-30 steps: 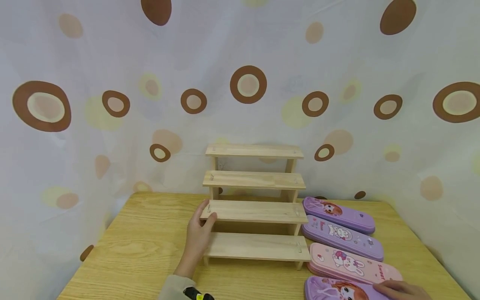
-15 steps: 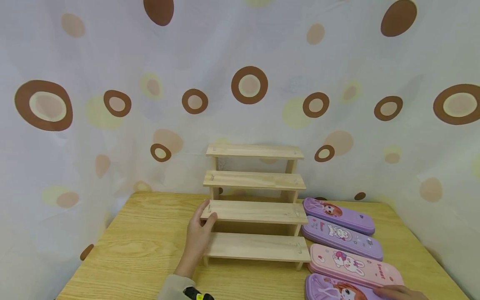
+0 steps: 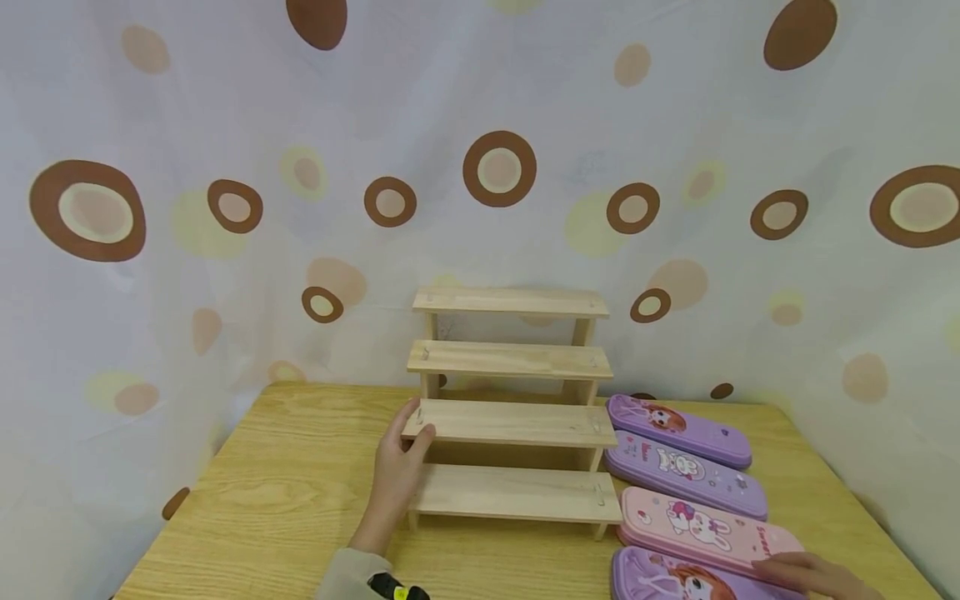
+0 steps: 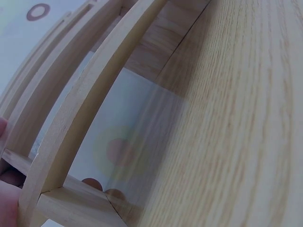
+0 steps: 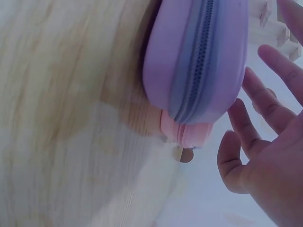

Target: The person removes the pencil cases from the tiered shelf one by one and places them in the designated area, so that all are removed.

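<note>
A pale wooden rack (image 3: 517, 423) with stepped shelf boards stands on the table. My left hand (image 3: 397, 467) grips the left end of its second board from the bottom, thumb on top. Only bits of that hand show at the edge of the left wrist view. Over the right end of the front purple pencil case (image 3: 667, 575), which bears a girl's picture, is my right hand (image 3: 813, 577). Its fingertips overlap the near edge of the pink rabbit pencil case (image 3: 701, 523). In the right wrist view the fingers are loosely spread beside a purple case's zipper.
Behind the pink case lie a lilac rabbit pencil case (image 3: 686, 473) and another purple girl-print case (image 3: 678, 429), close along the rack's right side. The wood-grain table (image 3: 277, 492) ends against a spotted white backdrop (image 3: 495, 100).
The front purple case has shifted slightly away from me. My right hand has moved a little right and up, off the case's edge. The left hand keeps its grip on the board.
</note>
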The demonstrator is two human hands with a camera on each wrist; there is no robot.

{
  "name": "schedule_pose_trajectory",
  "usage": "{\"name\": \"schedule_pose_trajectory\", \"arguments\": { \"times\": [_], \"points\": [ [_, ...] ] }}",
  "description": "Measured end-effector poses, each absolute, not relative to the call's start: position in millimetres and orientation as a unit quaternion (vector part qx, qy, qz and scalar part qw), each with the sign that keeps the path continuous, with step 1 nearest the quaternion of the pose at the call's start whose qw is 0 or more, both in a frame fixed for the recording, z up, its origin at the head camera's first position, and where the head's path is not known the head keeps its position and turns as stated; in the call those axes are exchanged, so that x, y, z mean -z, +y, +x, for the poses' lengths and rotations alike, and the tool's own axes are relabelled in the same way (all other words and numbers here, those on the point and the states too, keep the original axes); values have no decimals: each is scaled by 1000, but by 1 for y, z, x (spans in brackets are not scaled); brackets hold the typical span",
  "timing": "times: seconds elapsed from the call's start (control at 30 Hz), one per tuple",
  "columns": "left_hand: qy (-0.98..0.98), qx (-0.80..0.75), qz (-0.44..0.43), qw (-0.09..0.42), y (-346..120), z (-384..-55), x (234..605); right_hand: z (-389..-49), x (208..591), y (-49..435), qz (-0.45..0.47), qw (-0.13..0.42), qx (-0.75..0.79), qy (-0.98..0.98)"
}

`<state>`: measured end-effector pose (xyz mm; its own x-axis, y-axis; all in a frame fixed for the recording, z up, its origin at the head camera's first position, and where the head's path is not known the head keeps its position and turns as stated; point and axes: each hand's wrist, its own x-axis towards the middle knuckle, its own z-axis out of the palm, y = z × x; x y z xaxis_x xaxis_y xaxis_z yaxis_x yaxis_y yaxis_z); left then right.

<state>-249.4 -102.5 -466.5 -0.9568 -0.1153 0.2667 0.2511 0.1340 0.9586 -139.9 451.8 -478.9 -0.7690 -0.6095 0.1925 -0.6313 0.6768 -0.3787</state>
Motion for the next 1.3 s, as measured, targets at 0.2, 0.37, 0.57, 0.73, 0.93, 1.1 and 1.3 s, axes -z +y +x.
{"name": "schedule_pose_trajectory", "arguments": {
  "times": [0.2,0.37,0.57,0.73,0.93,1.1,1.3],
  "points": [
    [-738,659,-49,138,-102,-250,468,-140,468,442,254,-83,-327,-906],
    [-731,667,-47,134,-104,-251,469,-135,453,410,170,-29,-302,-938],
    [-722,681,-43,118,-109,-249,468,-134,434,361,97,14,-326,-940],
    [-715,689,-38,109,-111,-242,462,-141,432,338,139,68,-362,-919],
    [-726,677,-47,112,-117,-242,465,-161,435,309,228,149,-412,-869],
    [-744,657,-49,117,-123,-238,465,-179,425,281,235,158,-445,-849],
    [-786,600,-70,129,-133,-235,459,-198,406,258,226,166,-453,-846]
  ]
}}
